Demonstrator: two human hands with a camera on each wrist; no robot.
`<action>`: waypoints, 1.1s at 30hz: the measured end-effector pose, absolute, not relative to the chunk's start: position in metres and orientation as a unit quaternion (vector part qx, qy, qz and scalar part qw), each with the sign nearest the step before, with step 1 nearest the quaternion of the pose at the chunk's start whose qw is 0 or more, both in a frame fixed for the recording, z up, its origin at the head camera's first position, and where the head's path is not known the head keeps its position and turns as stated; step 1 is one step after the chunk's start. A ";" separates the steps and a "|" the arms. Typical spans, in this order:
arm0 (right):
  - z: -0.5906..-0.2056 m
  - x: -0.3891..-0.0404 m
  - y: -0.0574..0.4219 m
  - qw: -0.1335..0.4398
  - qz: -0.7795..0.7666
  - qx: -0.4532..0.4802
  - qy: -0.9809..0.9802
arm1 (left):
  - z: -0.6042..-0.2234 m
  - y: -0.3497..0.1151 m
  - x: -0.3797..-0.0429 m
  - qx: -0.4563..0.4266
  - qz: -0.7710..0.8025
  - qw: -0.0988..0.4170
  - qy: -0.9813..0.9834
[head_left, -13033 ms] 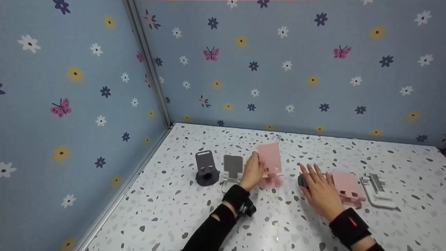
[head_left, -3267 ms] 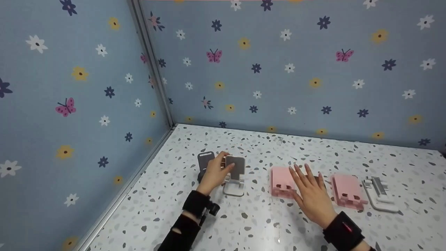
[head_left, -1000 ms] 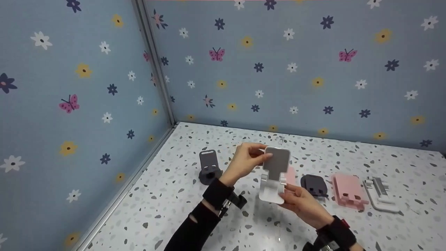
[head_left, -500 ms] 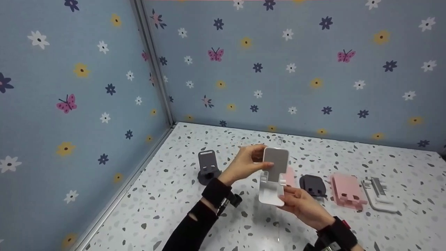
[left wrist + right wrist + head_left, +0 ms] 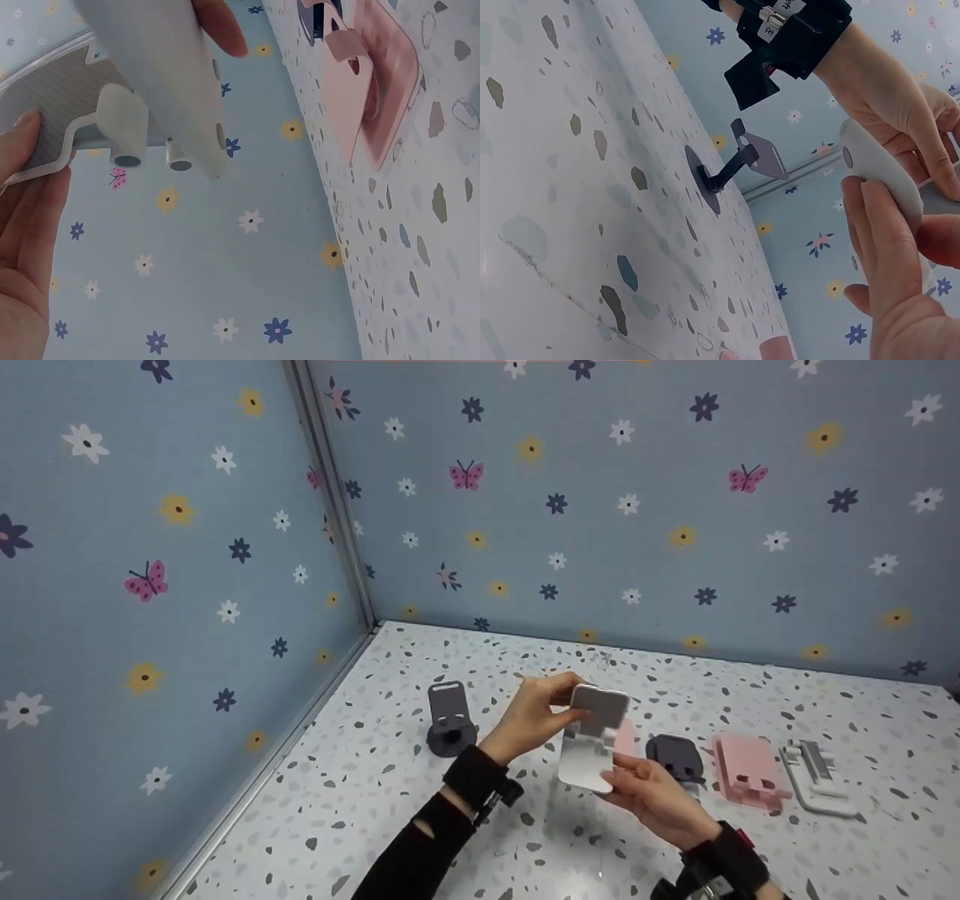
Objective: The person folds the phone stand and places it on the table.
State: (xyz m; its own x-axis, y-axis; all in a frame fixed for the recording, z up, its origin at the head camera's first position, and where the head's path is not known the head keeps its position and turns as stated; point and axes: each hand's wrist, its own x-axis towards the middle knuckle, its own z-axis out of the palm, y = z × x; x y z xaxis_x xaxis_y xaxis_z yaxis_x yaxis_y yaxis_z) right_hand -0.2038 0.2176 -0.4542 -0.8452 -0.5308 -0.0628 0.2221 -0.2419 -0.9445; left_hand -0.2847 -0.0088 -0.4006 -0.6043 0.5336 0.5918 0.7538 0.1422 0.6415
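Both hands hold a white phone stand (image 5: 583, 763) with a grey pad above the table. My left hand (image 5: 531, 712) pinches the upper plate's left edge, thumb on the grey pad (image 5: 64, 101). Lower down, my right hand (image 5: 660, 797) grips the base's right edge, with the thumb on top; the right wrist view shows its fingers under the base (image 5: 885, 169). The upper plate leans back from the base. Behind the right hand, a folded pink phone stand (image 5: 624, 737) is partly hidden.
A dark grey phone stand (image 5: 450, 720) stands unfolded at the left. To the right lie a folded dark stand (image 5: 675, 757), a folded pink stand (image 5: 748, 769) and a folded white stand (image 5: 819, 780). Flowered panels (image 5: 637, 510) border the speckled table (image 5: 337, 810) at the back and left.
The pink stand was folded flat earlier. The white stand has since been lifted off the table and moved right; the right hand now grips it too. Its upper plate has just tilted farther back.
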 end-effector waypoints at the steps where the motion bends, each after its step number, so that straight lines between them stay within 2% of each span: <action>1: -0.454 -0.204 0.218 0.242 -0.777 -0.137 0.565 | -0.401 -0.008 -0.285 -0.435 -0.488 0.126 -0.746; 7: -0.450 -0.203 0.219 0.238 -0.766 -0.123 0.584 | -0.407 -0.006 -0.282 -0.456 -0.460 0.193 -0.737; 13: -0.445 -0.204 0.221 0.239 -0.771 -0.106 0.581 | -0.412 -0.004 -0.278 -0.472 -0.421 0.234 -0.739; 21: -0.443 -0.208 0.227 0.253 -0.795 -0.118 0.538 | -0.419 -0.001 -0.273 -0.486 -0.417 0.238 -0.730; 29: -0.447 -0.207 0.229 0.245 -0.794 -0.139 0.539 | -0.427 0.000 -0.265 -0.485 -0.388 0.270 -0.736; 33: -0.450 -0.206 0.232 0.247 -0.817 -0.149 0.499 | -0.429 -0.003 -0.262 -0.500 -0.393 0.243 -0.732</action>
State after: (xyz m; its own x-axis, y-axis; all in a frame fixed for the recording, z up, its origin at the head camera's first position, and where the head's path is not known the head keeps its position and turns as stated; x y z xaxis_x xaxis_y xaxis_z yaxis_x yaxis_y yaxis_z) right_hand -0.2056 0.2318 -0.4502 -0.8332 -0.5530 -0.0029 0.2546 -0.3789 -0.8897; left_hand -0.2625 -0.0032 -0.4288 -0.3810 0.5420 0.7490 0.9238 0.1902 0.3323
